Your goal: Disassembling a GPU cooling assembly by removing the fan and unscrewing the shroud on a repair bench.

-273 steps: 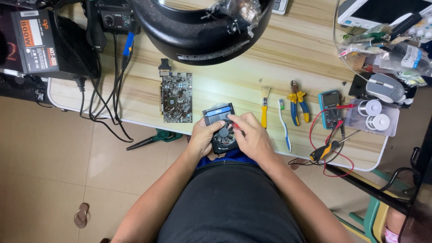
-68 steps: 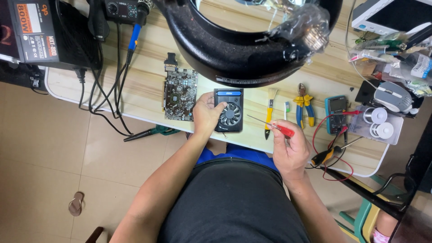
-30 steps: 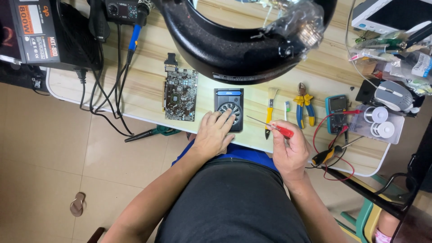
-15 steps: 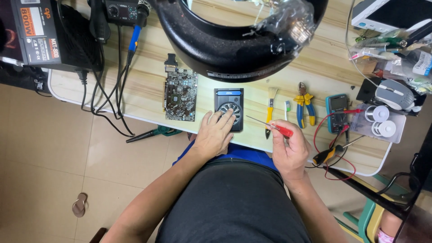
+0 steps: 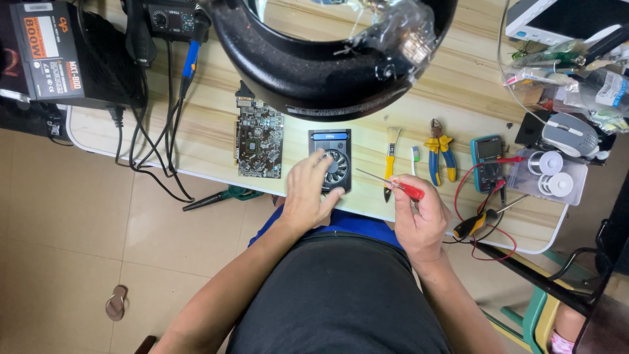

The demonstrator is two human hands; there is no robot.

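So there's one black fan cooler point(image 5: 331, 159) lying flat near the front edge of the wooden counter point(image 5: 196, 141), and the left hand point(image 5: 308, 190) rests on it with fingers spread loose, not gripping anything. The right hand point(image 5: 419, 219) is closed around one red-handled screwdriver point(image 5: 393, 184), tip pointing toward the fan but apart from it. Just left of the fan sits one bare circuit board point(image 5: 260, 139). To the right: one brush point(image 5: 390, 156), one pair of yellow-handled pliers point(image 5: 439, 152), one multimeter point(image 5: 487, 160), two white spools point(image 5: 552, 174).

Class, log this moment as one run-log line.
left hand: resting on fan cooler | right hand: holding red screwdriver | circuit board: left of cooler
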